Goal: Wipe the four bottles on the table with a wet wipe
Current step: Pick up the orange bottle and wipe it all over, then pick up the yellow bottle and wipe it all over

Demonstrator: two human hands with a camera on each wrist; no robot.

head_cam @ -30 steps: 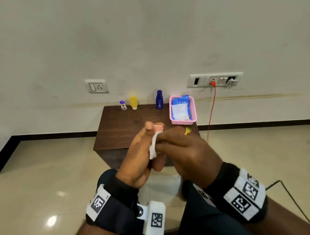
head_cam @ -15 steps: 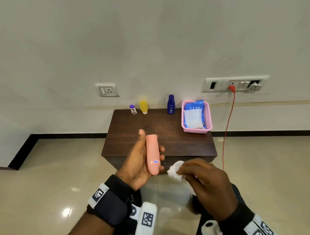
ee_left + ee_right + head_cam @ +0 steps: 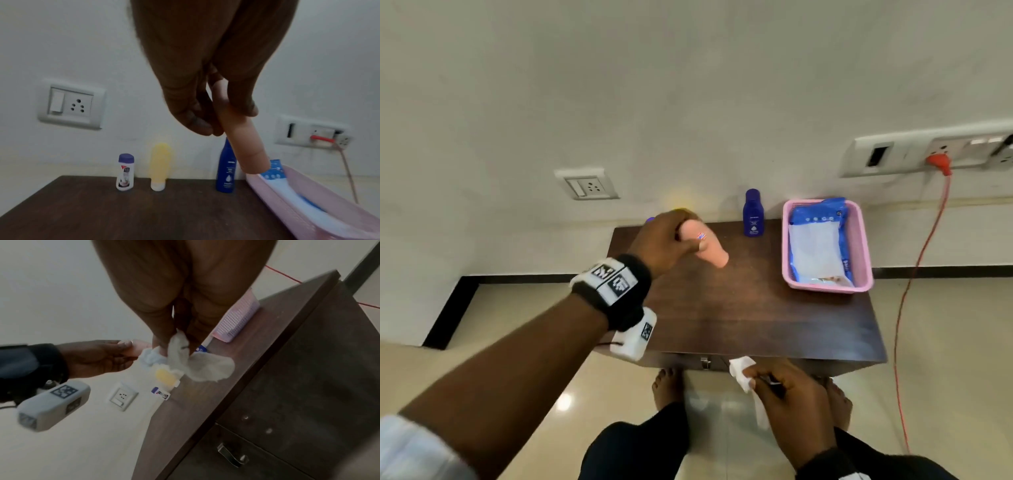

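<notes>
My left hand (image 3: 671, 240) grips a peach bottle (image 3: 709, 248) tilted above the back of the dark wooden table (image 3: 739, 318); the left wrist view shows that peach bottle (image 3: 242, 142) held between thumb and fingers. At the table's back edge stand a small white bottle with a purple cap (image 3: 125, 172), a yellow bottle (image 3: 160, 165) and a dark blue bottle (image 3: 753, 214). My right hand (image 3: 780, 387) hangs below the table's front edge, pinching a crumpled white wet wipe (image 3: 741, 371), which also shows in the right wrist view as the wipe (image 3: 197, 363).
A pink basket (image 3: 859, 260) with a blue pack of wipes (image 3: 818, 246) stands at the table's right back. Wall sockets (image 3: 589, 185) and an orange cable (image 3: 907, 291) are behind and right. The table has a drawer with a metal handle (image 3: 232, 456). Bare feet (image 3: 669, 383) stand on the tiled floor.
The hands have parted: my left hand has carried the peach bottle forward over the table's back, and my right hand has dropped with the wipe to the table's front edge.
</notes>
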